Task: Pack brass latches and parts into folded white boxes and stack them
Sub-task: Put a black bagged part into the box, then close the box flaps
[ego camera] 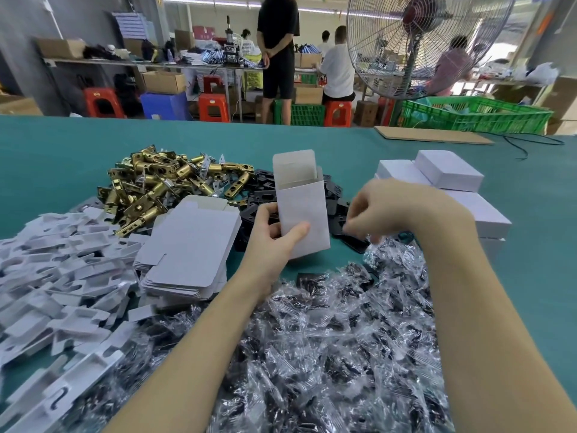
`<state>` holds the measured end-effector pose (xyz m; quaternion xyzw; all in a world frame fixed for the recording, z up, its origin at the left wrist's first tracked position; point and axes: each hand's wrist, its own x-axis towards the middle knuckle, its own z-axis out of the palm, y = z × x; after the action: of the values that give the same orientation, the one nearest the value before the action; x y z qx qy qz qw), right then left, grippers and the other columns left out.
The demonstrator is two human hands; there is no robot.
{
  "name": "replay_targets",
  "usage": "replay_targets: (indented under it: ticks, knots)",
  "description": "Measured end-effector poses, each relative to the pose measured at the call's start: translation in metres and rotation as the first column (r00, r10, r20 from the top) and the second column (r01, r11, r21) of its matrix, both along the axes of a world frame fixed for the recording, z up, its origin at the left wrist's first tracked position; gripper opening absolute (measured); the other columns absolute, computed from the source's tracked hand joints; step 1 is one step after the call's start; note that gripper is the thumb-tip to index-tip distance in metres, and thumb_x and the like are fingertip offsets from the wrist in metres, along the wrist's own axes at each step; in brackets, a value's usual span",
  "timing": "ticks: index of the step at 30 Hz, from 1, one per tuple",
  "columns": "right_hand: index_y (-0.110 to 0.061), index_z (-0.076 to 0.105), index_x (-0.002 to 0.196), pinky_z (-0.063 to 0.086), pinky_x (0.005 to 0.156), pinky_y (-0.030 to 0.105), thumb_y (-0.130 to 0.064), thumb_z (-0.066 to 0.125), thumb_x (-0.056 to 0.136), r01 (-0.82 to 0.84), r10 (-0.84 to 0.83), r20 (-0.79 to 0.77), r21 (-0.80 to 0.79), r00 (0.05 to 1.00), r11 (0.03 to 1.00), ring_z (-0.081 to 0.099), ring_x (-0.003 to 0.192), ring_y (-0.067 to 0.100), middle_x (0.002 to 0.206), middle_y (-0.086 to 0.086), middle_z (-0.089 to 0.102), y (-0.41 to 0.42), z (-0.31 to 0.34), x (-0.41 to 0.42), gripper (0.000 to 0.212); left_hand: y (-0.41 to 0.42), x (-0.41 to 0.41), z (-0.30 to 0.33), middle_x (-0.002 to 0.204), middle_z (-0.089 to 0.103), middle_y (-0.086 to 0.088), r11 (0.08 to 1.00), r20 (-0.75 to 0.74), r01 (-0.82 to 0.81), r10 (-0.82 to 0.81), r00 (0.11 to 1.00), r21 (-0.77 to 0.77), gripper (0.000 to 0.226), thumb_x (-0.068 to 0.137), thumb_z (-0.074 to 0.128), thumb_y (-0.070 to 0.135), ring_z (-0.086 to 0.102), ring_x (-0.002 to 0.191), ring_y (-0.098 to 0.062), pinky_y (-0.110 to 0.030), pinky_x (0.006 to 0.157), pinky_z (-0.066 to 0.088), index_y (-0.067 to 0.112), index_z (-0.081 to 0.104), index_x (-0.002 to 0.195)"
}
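Step in hand, by judgement: filling an erected white box (302,210). The left hand (274,235) holds it upright above the middle of the table (62,145), thumb across the near face and fingers behind; its top flap stands open and the mouth faces up. Nothing can be seen inside.

The right hand (387,210) hangs just to the right of the box, wrist bent, fingers curled downward over the black plates (337,201) and the bagged parts (327,332). The fingertips are blurred; whether this grip holds a part or is released cannot be told.

Recommendations: keep the box mouth level and steady, feed each part lengthwise so it does not snag the side tabs, and press no harder than the thin card will bear.

Stock: brass latches (162,182) heaped toward the far left; flat box blanks (190,248) stacked just left of the held box; white card inserts (56,270) along the left edge; closed boxes (443,179) stacked toward the right edge.
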<state>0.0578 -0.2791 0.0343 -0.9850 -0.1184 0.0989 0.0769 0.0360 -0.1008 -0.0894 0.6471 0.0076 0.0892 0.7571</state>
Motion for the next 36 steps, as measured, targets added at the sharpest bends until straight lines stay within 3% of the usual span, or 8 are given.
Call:
replay_targets:
  ticks: [3,8,13,20,23,26,31,36]
  knots:
    - [-0.018,0.074,0.109,0.064,0.081,0.040,-0.032,0.080,0.086,0.042,-0.071,-0.302,-0.101,0.951,0.994,0.077,0.074,0.013,0.093,0.000,0.077,0.006,-0.026,0.005,0.028,0.000,0.000,-0.001,0.111,0.071,-0.002,1.000,0.005,0.001,-0.001,1.000,-0.003,0.039,0.089,0.077,0.016,0.070,0.102,-0.019,-0.048,0.089,0.060,0.029,0.051,0.114]
    - [-0.016,0.072,0.097,0.065,0.076,0.037,-0.012,0.084,0.080,0.052,-0.055,-0.375,-0.017,0.926,0.998,0.078,0.076,0.022,0.095,0.010,0.075,0.008,-0.038,0.009,0.021,0.000,-0.002,-0.001,0.112,0.072,-0.009,1.000,0.023,0.009,-0.009,1.000,-0.012,0.039,0.082,0.082,0.008,0.070,0.105,-0.030,-0.054,0.086,0.060,0.035,0.056,0.093]
    - [-0.018,0.065,0.080,0.054,0.055,0.022,-0.010,0.075,0.086,-0.002,0.020,-0.132,0.140,0.991,0.990,0.075,0.065,0.011,0.063,-0.005,0.073,-0.007,-0.013,0.007,0.015,-0.003,-0.004,0.001,0.111,0.070,-0.014,1.000,0.068,0.031,-0.030,0.997,-0.005,0.034,0.072,0.081,0.014,0.071,0.102,-0.032,-0.045,0.079,0.062,0.036,0.058,0.085]
    - [-0.029,0.070,0.082,0.055,0.058,0.018,-0.019,0.081,0.083,-0.244,0.090,0.332,0.458,0.939,0.855,0.072,0.058,0.007,0.073,-0.009,0.076,-0.020,0.045,-0.030,0.015,-0.002,-0.006,0.000,0.098,0.062,-0.005,0.979,0.168,0.029,-0.064,0.984,0.202,0.034,0.076,0.075,0.024,0.065,0.090,-0.022,-0.034,0.072,0.056,0.044,0.048,0.081]
    - [-0.031,0.074,0.076,0.056,0.063,0.025,-0.019,0.083,0.080,-0.298,0.085,0.451,0.428,0.889,0.853,0.067,0.056,-0.001,0.073,-0.011,0.075,-0.010,0.050,-0.035,0.016,-0.002,-0.006,-0.002,0.091,0.063,0.006,0.970,0.178,0.039,-0.083,0.980,0.238,0.037,0.083,0.076,0.018,0.065,0.098,-0.027,-0.041,0.080,0.057,0.042,0.048,0.084]
    - [-0.034,0.076,0.073,0.059,0.070,0.030,-0.020,0.080,0.080,-0.244,0.081,0.483,0.284,0.872,0.927,0.067,0.067,0.001,0.073,-0.015,0.074,0.008,0.038,-0.030,0.016,0.000,-0.006,-0.004,0.076,0.059,0.021,0.963,0.179,0.039,-0.089,0.980,0.266,0.040,0.089,0.075,0.010,0.062,0.086,-0.015,-0.030,0.076,0.054,0.038,0.047,0.086]
    - [-0.039,0.078,0.076,0.038,0.057,0.016,-0.023,0.075,0.080,-0.149,0.011,0.579,0.192,0.815,0.970,0.063,0.084,0.011,0.078,-0.018,0.071,0.025,0.021,-0.021,0.017,-0.001,-0.007,-0.002,0.098,0.065,0.005,0.962,0.183,0.030,-0.082,0.980,0.273,0.037,0.091,0.074,0.009,0.063,0.093,-0.013,-0.030,0.078,0.054,0.034,0.048,0.098]
    - [-0.040,0.077,0.074,0.032,0.052,0.018,-0.028,0.077,0.080,-0.220,0.009,0.642,0.249,0.766,0.943,0.055,0.068,0.007,0.076,-0.018,0.069,0.026,0.014,-0.015,0.014,-0.001,-0.007,-0.001,0.103,0.066,0.002,0.973,0.194,0.010,-0.056,0.979,0.231,0.042,0.089,0.076,0.012,0.065,0.095,-0.010,-0.025,0.074,0.057,0.045,0.049,0.090]
